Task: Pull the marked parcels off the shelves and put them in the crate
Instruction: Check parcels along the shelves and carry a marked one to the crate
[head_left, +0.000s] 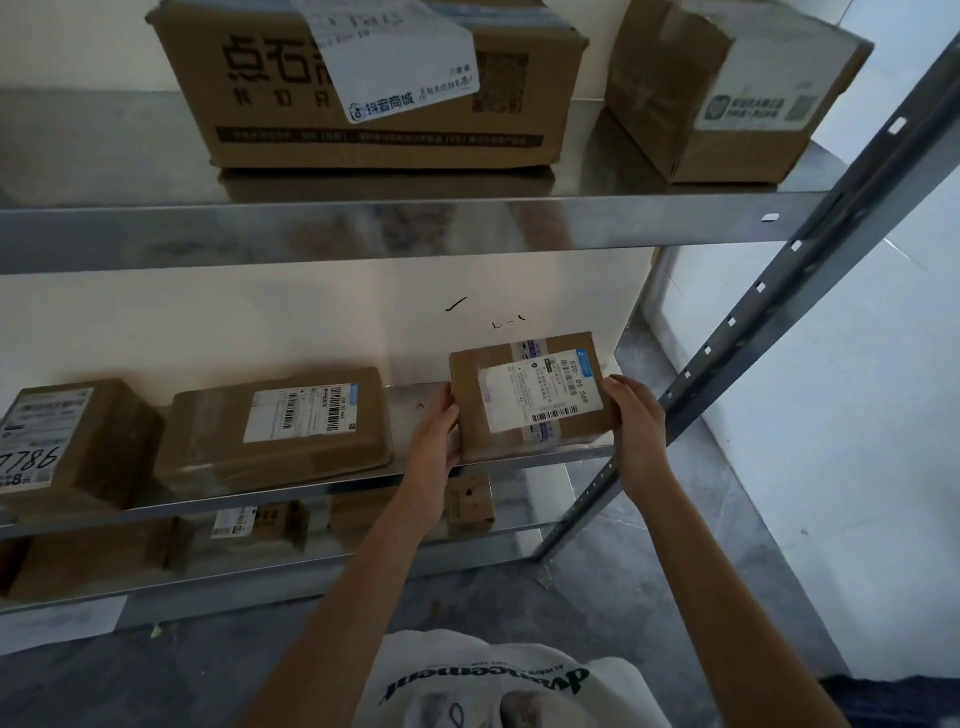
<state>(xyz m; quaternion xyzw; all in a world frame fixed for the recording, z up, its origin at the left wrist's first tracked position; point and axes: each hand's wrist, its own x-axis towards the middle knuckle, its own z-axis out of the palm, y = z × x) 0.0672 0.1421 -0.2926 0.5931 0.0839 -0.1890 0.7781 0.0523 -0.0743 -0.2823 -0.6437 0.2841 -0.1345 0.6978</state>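
A small brown cardboard parcel (530, 397) with a white shipping label sits at the right end of the middle shelf (291, 493), tilted up toward me. My left hand (439, 426) grips its left edge and my right hand (631, 415) grips its right edge. On the same shelf to the left lie a flat brown parcel (275, 428) with a barcode label and a box (67, 441) marked 7786 at the far left. No crate is in view.
The top shelf (363, 228) carries a large printed carton (374, 88) and a smaller box (727, 93). More parcels (244, 535) sit on the lower shelf. A slotted metal upright (779, 291) runs diagonally at the right. Grey floor lies below and to the right.
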